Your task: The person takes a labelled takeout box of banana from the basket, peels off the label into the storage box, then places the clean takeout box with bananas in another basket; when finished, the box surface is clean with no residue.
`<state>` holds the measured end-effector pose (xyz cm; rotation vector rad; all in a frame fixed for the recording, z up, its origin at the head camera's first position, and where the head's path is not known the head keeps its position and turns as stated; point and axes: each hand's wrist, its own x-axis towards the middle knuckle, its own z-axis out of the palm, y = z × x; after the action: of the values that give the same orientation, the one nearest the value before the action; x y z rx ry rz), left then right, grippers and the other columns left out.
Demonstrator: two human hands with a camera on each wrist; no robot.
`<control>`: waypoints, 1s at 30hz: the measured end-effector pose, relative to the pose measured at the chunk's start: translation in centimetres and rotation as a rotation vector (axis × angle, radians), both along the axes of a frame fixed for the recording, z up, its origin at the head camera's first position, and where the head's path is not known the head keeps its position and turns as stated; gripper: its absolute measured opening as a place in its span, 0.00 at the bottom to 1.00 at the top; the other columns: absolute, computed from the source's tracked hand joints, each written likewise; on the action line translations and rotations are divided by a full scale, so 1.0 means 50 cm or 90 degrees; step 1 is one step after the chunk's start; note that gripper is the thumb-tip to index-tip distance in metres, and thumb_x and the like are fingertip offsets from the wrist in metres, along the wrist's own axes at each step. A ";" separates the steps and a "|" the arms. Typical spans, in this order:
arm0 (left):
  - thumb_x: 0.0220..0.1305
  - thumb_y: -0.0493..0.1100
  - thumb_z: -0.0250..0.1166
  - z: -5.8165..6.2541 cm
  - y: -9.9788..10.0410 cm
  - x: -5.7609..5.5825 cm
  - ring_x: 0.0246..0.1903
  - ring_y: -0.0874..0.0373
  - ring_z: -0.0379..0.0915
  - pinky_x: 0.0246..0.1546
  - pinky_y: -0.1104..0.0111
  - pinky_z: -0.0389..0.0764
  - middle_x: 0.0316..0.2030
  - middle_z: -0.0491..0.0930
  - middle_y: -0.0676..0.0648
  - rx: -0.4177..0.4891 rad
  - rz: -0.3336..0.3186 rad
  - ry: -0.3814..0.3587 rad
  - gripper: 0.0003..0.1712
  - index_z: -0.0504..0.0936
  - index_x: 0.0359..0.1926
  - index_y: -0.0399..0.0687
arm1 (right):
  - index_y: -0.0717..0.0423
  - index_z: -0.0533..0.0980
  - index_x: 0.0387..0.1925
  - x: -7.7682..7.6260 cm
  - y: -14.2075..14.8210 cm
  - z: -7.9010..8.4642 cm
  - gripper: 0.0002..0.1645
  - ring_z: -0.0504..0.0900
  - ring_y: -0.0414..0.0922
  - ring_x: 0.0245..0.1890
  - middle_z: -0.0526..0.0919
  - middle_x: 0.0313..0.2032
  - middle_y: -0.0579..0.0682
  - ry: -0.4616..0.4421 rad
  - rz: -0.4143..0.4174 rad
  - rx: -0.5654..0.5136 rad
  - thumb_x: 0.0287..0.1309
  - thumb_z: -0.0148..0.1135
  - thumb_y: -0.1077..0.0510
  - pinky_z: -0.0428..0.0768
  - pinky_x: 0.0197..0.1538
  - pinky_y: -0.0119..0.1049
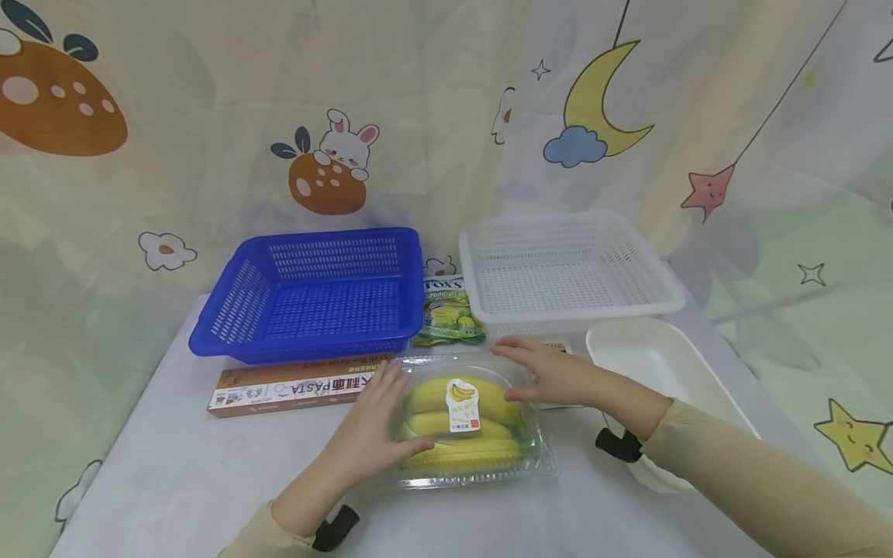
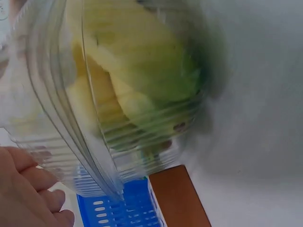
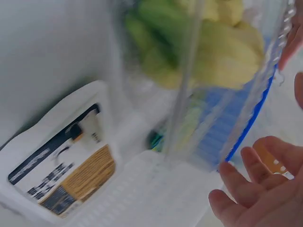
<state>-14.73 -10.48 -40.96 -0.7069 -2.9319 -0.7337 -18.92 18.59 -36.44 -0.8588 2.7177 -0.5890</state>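
Observation:
A clear plastic clamshell box (image 1: pixel 481 477) with yellow bananas (image 1: pixel 453 448) inside sits at the front middle of the table, a white banana label (image 1: pixel 463 404) on its lid. My left hand (image 1: pixel 370 430) is at the box's left side, fingers extended and thumb apart over the front left. On the other side, my right hand (image 1: pixel 551 373) reaches over the right edge with its fingers spread. In the right wrist view the fingers (image 3: pixel 251 189) stand apart from the clear wall. Whether the left fingers (image 2: pixel 38 177) touch the plastic, I cannot tell.
Behind stand a blue basket (image 1: pixel 335 310) and a white basket (image 1: pixel 544 283), with a green candy bag (image 1: pixel 448 314) between them. A pasta box (image 1: pixel 293 387) lies left. A white tub (image 1: pixel 656 349) stands right. A white labelled pack (image 3: pixel 71 161) lies partly under my right hand.

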 end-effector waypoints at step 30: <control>0.40 0.70 0.65 -0.004 0.004 -0.023 0.70 0.50 0.40 0.65 0.53 0.54 0.70 0.49 0.48 -0.053 -0.022 -0.039 0.58 0.60 0.65 0.40 | 0.52 0.78 0.46 0.004 -0.096 -0.026 0.22 0.73 0.41 0.42 0.76 0.41 0.46 0.009 -0.013 0.030 0.49 0.64 0.48 0.74 0.46 0.37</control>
<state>-15.87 -10.30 -41.15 -0.7578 -3.0292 -0.6513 -18.70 13.80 -37.74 -0.8269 2.7444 -0.5233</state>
